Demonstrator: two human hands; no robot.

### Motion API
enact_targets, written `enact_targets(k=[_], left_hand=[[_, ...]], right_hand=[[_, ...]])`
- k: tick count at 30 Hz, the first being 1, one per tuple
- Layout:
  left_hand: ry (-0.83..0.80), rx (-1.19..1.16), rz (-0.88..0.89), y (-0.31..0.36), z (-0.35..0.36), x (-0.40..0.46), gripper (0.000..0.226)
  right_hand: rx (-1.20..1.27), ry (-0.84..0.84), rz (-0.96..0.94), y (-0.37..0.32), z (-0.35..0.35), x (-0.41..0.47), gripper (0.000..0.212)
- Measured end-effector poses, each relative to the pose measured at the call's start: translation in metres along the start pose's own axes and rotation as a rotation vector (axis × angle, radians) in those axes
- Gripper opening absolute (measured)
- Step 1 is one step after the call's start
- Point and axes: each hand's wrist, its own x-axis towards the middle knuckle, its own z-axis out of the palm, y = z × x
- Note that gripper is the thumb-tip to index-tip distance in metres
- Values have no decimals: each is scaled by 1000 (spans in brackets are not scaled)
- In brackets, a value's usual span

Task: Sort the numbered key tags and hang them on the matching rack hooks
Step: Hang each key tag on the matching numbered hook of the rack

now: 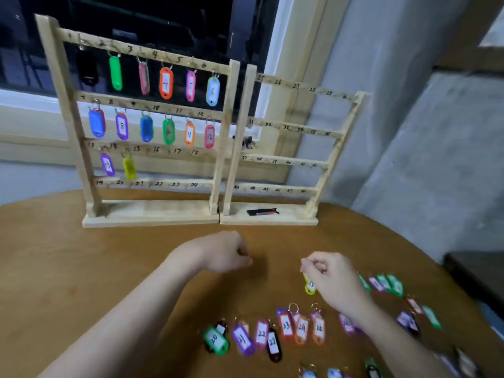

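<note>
**Tag in hand, hook 15 waiting**

Your right hand (pixel 334 279) has lifted a yellow key tag (pixel 309 286) off the round wooden table (pixel 81 268) and pinches it at the top, so the tag dangles below your fingers. The number on its label is too blurred to read. Your left hand (pixel 226 252) hovers over the table with its fingers curled in; it seems to hold nothing, though the fingertips are turned away from view.

On the left rack (pixel 152 214), the hooks numbered 1 to 12 each carry a tag, and the third rail holds two more: a purple tag (pixel 107 165) under 13 and a yellow tag (pixel 129 167) under 14. Hooks 15 onward are bare, and so is the whole right rack (pixel 272 219), numbered from 25 up. A small black object (pixel 263 212) lies on its base.

By that order, the tag you hold is most likely 15, but check the label before you commit. The next move calls for carrying it up to the third rail, just right of the yellow tag, and threading its metal ring over the small hook. Your left hand could steady the ring.

The remaining tags wait near you: a row with a green tag marked 20 (pixel 215 339) at its left end, running rightward, and loose ones further right.
</note>
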Motion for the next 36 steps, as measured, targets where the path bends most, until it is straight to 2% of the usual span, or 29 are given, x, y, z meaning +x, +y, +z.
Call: enact_targets(k=[4, 9, 12, 16, 20, 30, 36], left_hand=[[-56, -25, 29, 38, 33, 16, 24], [162, -303, -9, 69, 73, 52, 19], [176, -336, -49, 82, 90, 69, 26], [211, -380, -152, 85, 103, 85, 29], [243, -300, -219, 89, 112, 90, 15], [255, -568, -209, 88, 107, 88, 9], [267, -623, -241, 91, 103, 87, 13]], right_hand=[[-66, 41, 87, 32, -14, -11, 28], [-205, 5, 179, 49, -17, -11, 19], [-257, -54, 189, 46, -15, -7, 11], [-306, -96, 233, 42, -11, 1, 22], [-372, -101, 269, 38, -4, 5, 32], [-153, -163, 334, 40, -3, 10, 26], [159, -58, 265, 55, -24, 3, 18]])
